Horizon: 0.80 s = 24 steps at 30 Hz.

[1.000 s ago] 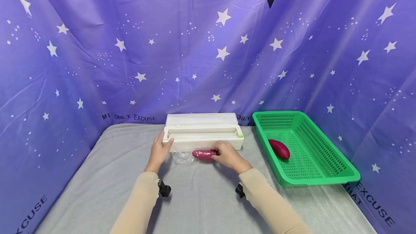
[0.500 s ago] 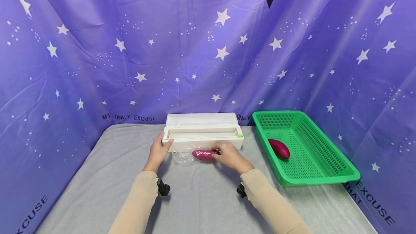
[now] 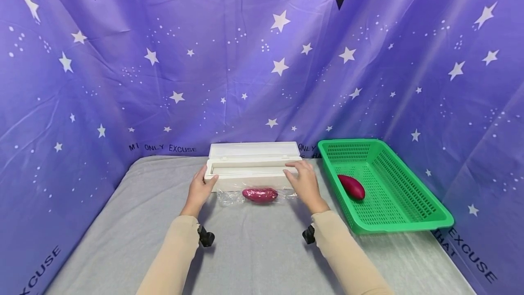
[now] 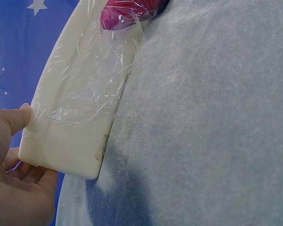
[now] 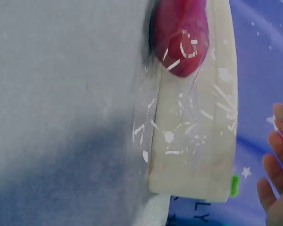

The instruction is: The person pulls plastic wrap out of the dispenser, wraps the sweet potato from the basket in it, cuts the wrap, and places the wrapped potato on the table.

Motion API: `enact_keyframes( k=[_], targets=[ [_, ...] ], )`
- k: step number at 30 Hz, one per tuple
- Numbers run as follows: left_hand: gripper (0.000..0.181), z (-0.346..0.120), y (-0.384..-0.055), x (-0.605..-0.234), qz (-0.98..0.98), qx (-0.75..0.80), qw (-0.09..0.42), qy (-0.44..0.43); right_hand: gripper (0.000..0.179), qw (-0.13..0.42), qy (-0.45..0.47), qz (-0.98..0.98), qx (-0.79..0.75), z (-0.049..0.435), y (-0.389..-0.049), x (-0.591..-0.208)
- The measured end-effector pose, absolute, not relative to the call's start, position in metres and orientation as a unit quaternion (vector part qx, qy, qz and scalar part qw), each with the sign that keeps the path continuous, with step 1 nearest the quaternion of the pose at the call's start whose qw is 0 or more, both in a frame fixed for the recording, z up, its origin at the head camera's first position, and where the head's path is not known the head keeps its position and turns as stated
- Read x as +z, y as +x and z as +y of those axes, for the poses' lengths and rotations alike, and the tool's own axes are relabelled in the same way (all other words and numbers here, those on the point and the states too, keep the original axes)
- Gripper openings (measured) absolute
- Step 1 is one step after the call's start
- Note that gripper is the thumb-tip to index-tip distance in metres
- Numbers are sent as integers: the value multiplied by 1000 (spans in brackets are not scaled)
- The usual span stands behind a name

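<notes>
A white cling film dispenser (image 3: 245, 183) stands with its lid raised at the back. Clear cling film (image 3: 230, 198) drapes down its front. Under the film lies a dark-pink sweet potato (image 3: 260, 195), right against the dispenser's front. My left hand (image 3: 199, 191) grips the dispenser's left end; in the left wrist view its thumb (image 4: 20, 117) lies along the upper edge, other fingers round the end. At the right end, my right hand (image 3: 306, 185) is held with fingers spread over the dispenser's top; in the right wrist view the fingers (image 5: 276, 172) are apart from the dispenser, holding nothing.
A green perforated basket (image 3: 403, 229) stands at the right, with another sweet potato (image 3: 352, 187) inside by its left wall. Grey cloth (image 3: 249, 254) covers the table. A purple star-patterned curtain (image 3: 229, 72) hangs behind and at both sides.
My right hand has let go of the film-covered sweet potato's right end and moved up and right to the dispenser's right end. My left hand and the dispenser have stayed in place.
</notes>
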<state>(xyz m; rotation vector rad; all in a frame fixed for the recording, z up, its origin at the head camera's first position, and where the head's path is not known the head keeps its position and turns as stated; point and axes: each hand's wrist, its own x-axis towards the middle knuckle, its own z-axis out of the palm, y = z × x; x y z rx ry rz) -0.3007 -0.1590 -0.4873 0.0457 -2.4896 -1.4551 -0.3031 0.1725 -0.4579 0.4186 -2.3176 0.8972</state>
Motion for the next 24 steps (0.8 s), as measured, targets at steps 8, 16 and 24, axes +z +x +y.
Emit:
enact_keyframes(
  k=[8, 16, 24],
  targets=[
    [65, -158, -301, -488, -852, -511, 116, 17, 33, 281, 37, -889, 361, 188, -307, -472],
    [67, -158, -300, -488, -844, -524, 112, 22, 40, 267, 24, -876, 400, 200, -311, -488],
    [66, -159, -300, -488, -837, -535, 114, 16, 32, 299, 65, -860, 407, 207, -318, -497]
  ],
)
